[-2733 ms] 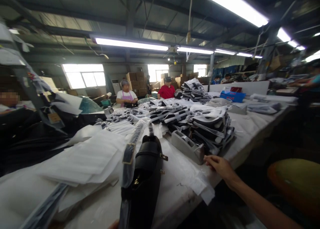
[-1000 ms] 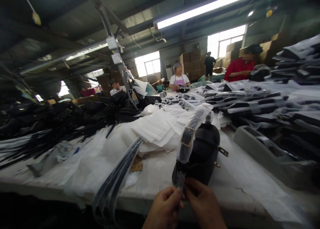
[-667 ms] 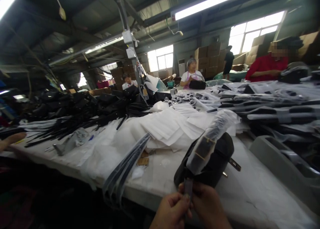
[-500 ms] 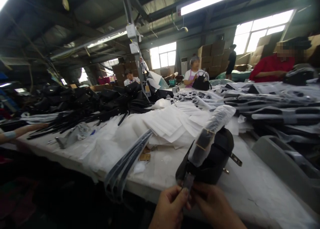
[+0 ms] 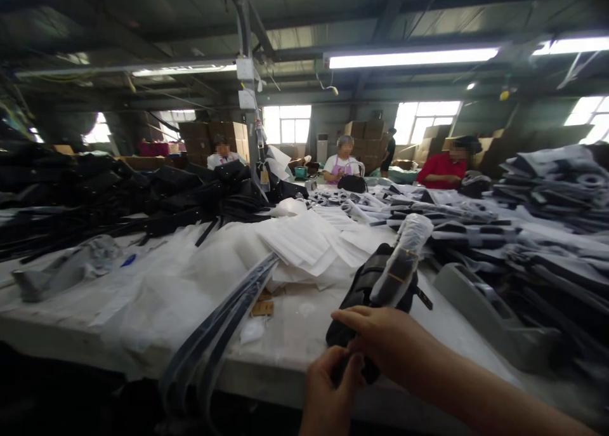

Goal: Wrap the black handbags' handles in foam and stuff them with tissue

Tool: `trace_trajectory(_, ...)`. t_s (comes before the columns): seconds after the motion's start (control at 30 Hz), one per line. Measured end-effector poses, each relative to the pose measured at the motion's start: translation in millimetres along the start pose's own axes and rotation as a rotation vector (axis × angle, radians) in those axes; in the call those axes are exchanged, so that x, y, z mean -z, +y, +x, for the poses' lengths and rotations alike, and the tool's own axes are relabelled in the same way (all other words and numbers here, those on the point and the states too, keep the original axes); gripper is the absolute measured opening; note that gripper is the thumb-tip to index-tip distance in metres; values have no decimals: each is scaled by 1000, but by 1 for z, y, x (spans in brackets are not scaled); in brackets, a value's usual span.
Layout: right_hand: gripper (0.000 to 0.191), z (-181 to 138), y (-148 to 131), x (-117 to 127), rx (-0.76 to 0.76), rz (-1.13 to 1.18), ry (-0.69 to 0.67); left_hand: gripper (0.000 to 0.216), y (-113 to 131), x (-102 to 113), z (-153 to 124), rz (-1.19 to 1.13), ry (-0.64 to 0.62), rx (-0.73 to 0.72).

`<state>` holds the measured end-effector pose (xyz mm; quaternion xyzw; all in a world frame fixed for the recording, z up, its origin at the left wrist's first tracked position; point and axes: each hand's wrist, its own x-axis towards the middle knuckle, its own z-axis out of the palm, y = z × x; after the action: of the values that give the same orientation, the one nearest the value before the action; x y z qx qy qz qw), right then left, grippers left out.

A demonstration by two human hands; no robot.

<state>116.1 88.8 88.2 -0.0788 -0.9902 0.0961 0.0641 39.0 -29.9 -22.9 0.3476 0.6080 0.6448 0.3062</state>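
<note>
A black handbag (image 5: 351,304) lies at the table's near edge, with its buckled handle (image 5: 402,255) wrapped in clear plastic and white padding. A dark tab with metal hardware (image 5: 423,297) sticks out on its right. My left hand (image 5: 329,382) is closed at the bag's near end, thumb and index finger pinching a dark part of it; what exactly is hidden. My right hand (image 5: 387,341) reaches across from the right, its fingers bent over the near end of the bag, close above my left hand. Its fingertips are partly hidden.
Plastic-wrapped dark straps (image 5: 216,322) hang over the table edge (image 5: 266,356). White foam sheets (image 5: 304,242) are piled behind the bag. A grey tape dispenser (image 5: 485,315) stands right, beside stacked wrapped straps (image 5: 561,258). Black bags (image 5: 190,188) are heaped left. Several people work beyond.
The view has levelled and turned right. My right hand has moved from beneath the bag's near end up over it. My left hand stays pinched there, and the strap end it held no longer shows.
</note>
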Motion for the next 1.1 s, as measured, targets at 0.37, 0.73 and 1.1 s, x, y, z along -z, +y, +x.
trace_trajectory(0.37,36,-26,27,-6,304,20,74,55,-4,4,8,-333,-165,166)
trace_trajectory(0.73,39,-78,53,10,-241,430,432,61,-15,-6,9,-328,-133,195)
trace_trajectory(1.1,68,9,32,139,-492,1156,476,67,-10,-34,4,-33,-124,-39)
